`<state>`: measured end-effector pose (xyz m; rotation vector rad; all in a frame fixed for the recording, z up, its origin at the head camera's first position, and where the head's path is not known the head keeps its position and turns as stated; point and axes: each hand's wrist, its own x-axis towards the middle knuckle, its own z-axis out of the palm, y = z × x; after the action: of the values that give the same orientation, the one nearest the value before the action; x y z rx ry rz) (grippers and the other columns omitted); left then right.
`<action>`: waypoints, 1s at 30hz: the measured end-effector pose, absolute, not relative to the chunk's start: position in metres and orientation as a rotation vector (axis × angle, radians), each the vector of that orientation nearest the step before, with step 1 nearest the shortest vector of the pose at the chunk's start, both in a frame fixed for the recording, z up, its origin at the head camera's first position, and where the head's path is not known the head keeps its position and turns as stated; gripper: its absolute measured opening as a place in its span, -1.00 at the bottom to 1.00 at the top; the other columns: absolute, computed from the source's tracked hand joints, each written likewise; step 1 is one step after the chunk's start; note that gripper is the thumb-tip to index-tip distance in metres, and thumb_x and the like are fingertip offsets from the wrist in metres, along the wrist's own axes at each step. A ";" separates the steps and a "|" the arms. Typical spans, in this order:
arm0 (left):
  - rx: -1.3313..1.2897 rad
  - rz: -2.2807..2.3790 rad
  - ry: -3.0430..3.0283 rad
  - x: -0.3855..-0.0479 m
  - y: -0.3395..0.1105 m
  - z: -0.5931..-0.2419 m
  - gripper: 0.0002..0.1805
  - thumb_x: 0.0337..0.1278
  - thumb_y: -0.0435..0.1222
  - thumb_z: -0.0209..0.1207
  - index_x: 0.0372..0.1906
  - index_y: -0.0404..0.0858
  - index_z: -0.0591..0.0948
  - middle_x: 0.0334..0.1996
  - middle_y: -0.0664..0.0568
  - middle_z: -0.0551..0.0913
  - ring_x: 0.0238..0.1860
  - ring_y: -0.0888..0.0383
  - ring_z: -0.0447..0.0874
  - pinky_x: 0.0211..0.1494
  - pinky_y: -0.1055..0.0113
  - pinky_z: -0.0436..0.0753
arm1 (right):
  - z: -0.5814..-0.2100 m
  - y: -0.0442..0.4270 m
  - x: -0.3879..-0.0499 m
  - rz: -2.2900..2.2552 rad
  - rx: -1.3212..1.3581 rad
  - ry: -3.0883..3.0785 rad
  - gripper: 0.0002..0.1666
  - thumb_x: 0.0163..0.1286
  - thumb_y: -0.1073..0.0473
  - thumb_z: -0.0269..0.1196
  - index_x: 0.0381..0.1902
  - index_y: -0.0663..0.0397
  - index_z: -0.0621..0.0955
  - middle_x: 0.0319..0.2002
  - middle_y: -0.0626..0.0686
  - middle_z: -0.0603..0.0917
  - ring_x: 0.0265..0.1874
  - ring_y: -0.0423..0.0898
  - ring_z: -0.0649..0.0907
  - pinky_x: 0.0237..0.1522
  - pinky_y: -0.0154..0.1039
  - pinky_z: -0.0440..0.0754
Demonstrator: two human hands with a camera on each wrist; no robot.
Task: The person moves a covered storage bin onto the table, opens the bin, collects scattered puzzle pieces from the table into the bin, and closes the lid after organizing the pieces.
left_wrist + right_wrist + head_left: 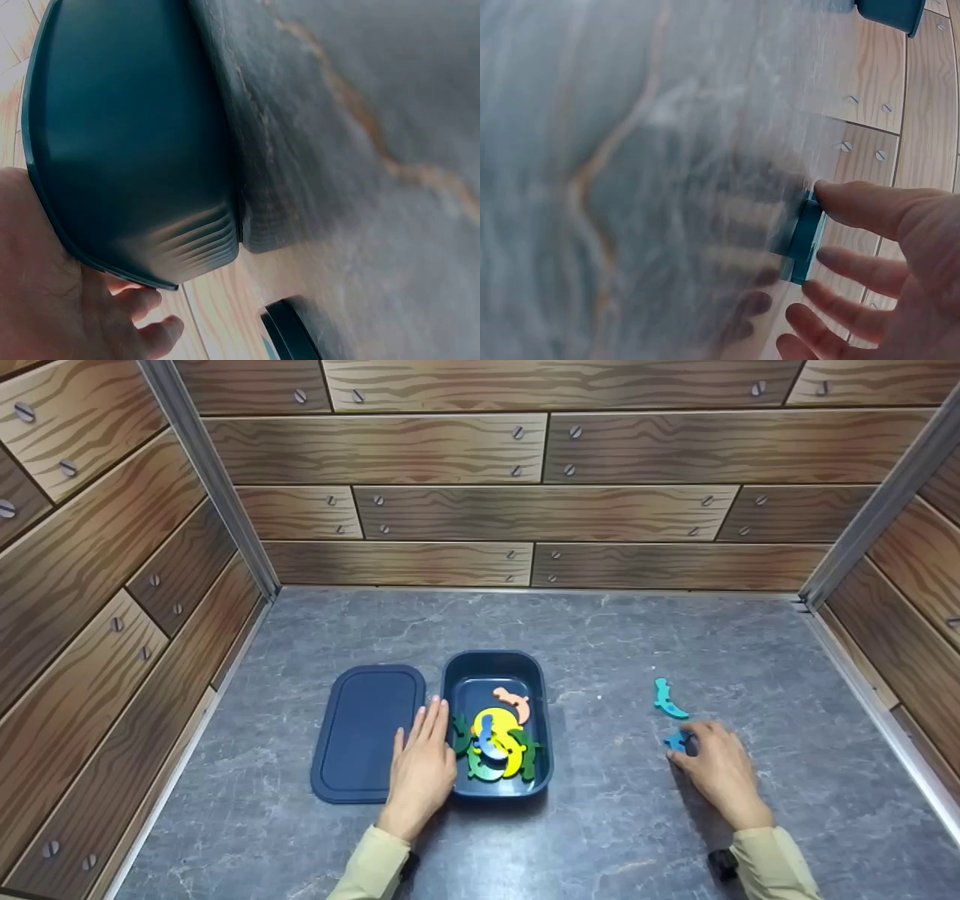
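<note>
My left hand [424, 769] lies with its fingers straight along the left rim of a dark blue box [546, 720]; the left wrist view shows it against the box wall [135, 150]. Inside the box is a loose pile of flat lizard-shaped pieces: yellow [513, 759], green [529, 756], blue [487, 735] and a peach one [513, 703]. Over on the right, my right hand [716, 765] pinches a blue lizard-shaped piece [675, 741] at the tabletop between thumb and fingers. Just beyond it lies a turquoise lizard-shaped piece [666, 701].
The box's dark blue lid [364, 735] lies flat to the left of the box, partly under my left hand. Wood-patterned walls [450, 514] enclose the grey marbled tabletop [600, 810] at the back and both sides.
</note>
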<state>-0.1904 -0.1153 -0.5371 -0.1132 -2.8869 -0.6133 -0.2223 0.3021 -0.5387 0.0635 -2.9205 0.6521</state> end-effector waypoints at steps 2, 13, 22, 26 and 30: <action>-0.114 -0.611 -2.888 -0.190 -0.115 -0.537 -0.34 0.36 -0.31 -0.04 0.55 -0.15 0.17 0.54 0.06 0.09 0.51 0.00 0.05 0.45 -0.19 0.07 | -0.539 0.303 -0.222 0.667 0.044 -2.932 -0.41 0.21 0.19 0.43 0.11 0.43 0.55 0.00 0.46 0.52 -0.06 0.41 0.51 -0.12 0.28 0.48; -0.117 -0.609 -2.895 -0.190 -0.116 -0.536 -0.34 0.37 -0.29 -0.05 0.55 -0.16 0.17 0.53 0.05 0.09 0.51 -0.01 0.05 0.44 -0.20 0.08 | -0.539 0.302 -0.224 0.676 0.094 -2.939 -0.50 0.25 0.27 0.37 0.11 0.41 0.57 -0.11 0.38 0.60 -0.15 0.32 0.60 -0.19 0.22 0.55; -0.114 -0.616 -2.897 -0.190 -0.115 -0.536 -0.34 0.38 -0.30 -0.03 0.55 -0.16 0.17 0.54 0.04 0.09 0.51 -0.01 0.03 0.44 -0.20 0.07 | -0.539 0.302 -0.227 0.714 0.160 -2.930 -0.55 0.26 0.39 0.32 0.12 0.37 0.57 -0.08 0.38 0.62 -0.13 0.32 0.62 -0.19 0.22 0.58; -0.113 -0.635 -2.886 -0.190 -0.115 -0.535 -0.35 0.38 -0.31 -0.03 0.54 -0.17 0.19 0.53 0.03 0.12 0.51 -0.01 0.04 0.44 -0.20 0.07 | -0.539 0.303 -0.228 0.706 0.182 -2.912 -0.58 0.23 0.42 0.31 0.07 0.37 0.59 -0.12 0.38 0.64 -0.15 0.34 0.63 -0.20 0.24 0.57; -0.105 -0.634 -2.891 -0.190 -0.115 -0.536 -0.35 0.38 -0.31 -0.03 0.54 -0.16 0.18 0.53 0.03 0.12 0.51 -0.01 0.04 0.44 -0.19 0.07 | -0.538 0.303 -0.228 0.692 0.168 -2.920 -0.57 0.22 0.42 0.31 0.08 0.36 0.59 -0.10 0.38 0.64 -0.14 0.33 0.62 -0.20 0.24 0.57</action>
<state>-0.1904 -0.1151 -0.5357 -0.1051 -2.8907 -0.6342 -0.2280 0.3027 -0.5385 0.1678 -2.9204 0.6916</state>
